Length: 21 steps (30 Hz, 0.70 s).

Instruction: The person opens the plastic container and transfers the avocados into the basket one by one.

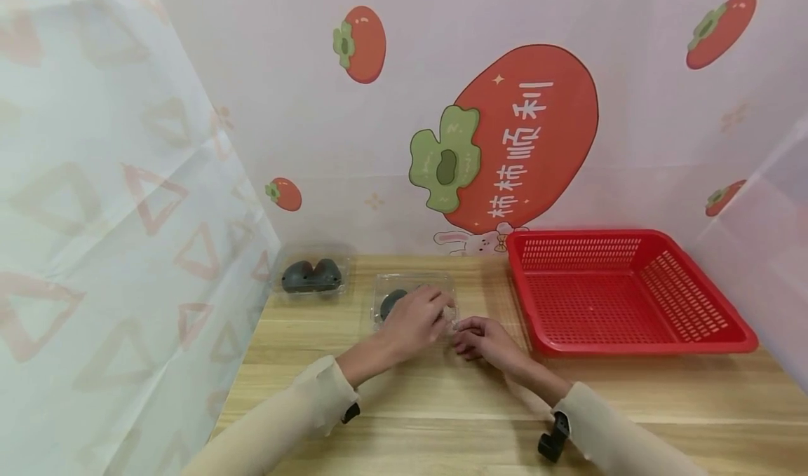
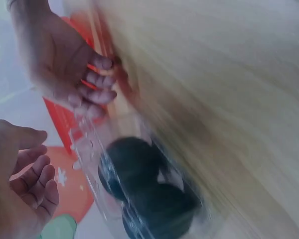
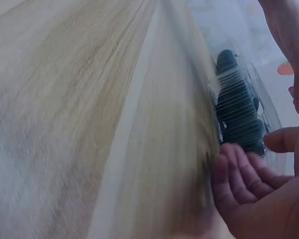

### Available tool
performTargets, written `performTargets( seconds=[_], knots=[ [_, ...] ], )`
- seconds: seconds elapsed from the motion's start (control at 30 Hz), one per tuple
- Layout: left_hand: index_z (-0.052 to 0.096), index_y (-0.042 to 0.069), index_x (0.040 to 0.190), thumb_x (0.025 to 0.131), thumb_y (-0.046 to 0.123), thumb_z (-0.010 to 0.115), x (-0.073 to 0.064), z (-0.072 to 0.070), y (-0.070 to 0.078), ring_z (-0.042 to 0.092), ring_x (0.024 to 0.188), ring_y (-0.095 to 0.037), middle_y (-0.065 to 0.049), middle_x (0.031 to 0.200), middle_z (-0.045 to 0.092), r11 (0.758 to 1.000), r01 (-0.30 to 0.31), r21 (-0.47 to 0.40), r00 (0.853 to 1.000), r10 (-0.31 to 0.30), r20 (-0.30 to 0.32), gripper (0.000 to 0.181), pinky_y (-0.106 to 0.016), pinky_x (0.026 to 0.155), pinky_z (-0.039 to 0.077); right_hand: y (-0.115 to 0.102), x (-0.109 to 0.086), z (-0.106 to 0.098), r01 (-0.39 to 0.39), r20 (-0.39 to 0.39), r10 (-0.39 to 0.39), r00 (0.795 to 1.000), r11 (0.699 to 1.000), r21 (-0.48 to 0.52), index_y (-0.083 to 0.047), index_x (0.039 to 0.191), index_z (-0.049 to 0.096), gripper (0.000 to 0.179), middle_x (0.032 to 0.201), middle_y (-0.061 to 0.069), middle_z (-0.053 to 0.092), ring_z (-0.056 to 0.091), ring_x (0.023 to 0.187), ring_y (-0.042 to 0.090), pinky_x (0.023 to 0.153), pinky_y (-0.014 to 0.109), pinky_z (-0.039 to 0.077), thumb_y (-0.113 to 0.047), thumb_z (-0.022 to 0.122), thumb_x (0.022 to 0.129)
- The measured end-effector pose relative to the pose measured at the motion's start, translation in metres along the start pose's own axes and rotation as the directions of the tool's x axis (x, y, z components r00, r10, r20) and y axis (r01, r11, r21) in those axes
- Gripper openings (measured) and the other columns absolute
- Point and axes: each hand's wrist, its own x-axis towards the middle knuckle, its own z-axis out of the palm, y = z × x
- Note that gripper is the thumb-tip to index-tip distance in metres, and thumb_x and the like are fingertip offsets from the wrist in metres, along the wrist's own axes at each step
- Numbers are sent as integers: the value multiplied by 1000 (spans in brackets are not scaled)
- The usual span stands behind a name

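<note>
A clear plastic box (image 1: 413,280) holding dark rounded things (image 1: 393,303) sits on the wooden table, partly covered by my left hand (image 1: 418,316) in the head view. That hand's fingers bend loosely above the box, and the left wrist view shows nothing between them. My right hand (image 1: 489,343) is at the box's right front corner, its fingers relaxed and slightly bent. In the right wrist view its fingertips (image 3: 224,162) are right by the box's end, with the thumb beside the dark things.
Another clear box (image 1: 312,290) with dark rounded things stands at the back left near the wall. A red perforated basket (image 1: 536,322) occupies the right side of the table. Sheets with printed persimmons (image 1: 536,132) hang behind the table.
</note>
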Motion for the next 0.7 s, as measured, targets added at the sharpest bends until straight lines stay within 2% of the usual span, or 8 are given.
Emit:
performTargets(
  seconds=[0.07,0.17,0.23,0.33,0.47,0.53,0.7],
  knots=[
    [74,11,118,98,17,78,-2,-4,-7,69,104,-20,-3,112,71,998,39,-54,999,-40,-18,21,-36,87,59,-6,-3,1,24,-45,-30,999,992,-126,14,126,62,29,105,23,75,75,87,26,71,35,63,-4,61,103],
    [73,8,122,99,18,77,-7,-11,-18,69,103,-23,-8,116,70,982,119,-144,992,-124,-23,25,-40,86,60,-14,-7,1,70,-99,-105,990,949,-307,14,131,61,36,106,22,74,75,91,29,74,36,63,-3,67,100],
    [72,7,125,100,18,76,-11,-14,-25,69,101,-25,-10,117,69,965,175,-197,983,-182,-22,27,-41,82,60,-20,-11,1,112,-111,-173,979,901,-419,14,136,59,43,115,24,72,74,100,35,81,40,64,-2,69,98],
    [71,8,128,101,17,75,-19,-19,-37,69,99,-26,-11,118,68,932,257,-254,961,-274,-33,29,-40,76,59,-26,-17,2,178,-96,-280,955,803,-569,14,142,54,52,130,29,66,69,114,42,90,48,62,-5,72,97],
    [71,6,129,100,12,74,-32,-25,-53,69,99,-28,-13,118,67,870,358,-340,916,-397,-52,30,-41,79,58,-34,-21,5,234,-53,-385,921,659,-715,9,146,54,60,143,27,58,61,129,43,102,56,55,-14,78,96],
    [71,3,128,99,9,73,-38,-28,-59,67,99,-29,-15,117,67,843,384,-376,898,-436,-61,30,-43,80,57,-39,-22,8,257,-29,-421,907,604,-755,7,147,54,63,146,26,57,57,135,42,108,57,51,-17,80,95],
    [72,-2,125,98,5,72,-50,-28,-71,65,96,-27,-16,112,69,807,425,-410,871,-488,-58,29,-40,79,56,-49,-21,14,301,34,-465,885,514,-803,2,150,54,68,150,21,55,54,138,39,110,55,50,-21,84,93]
  ],
)
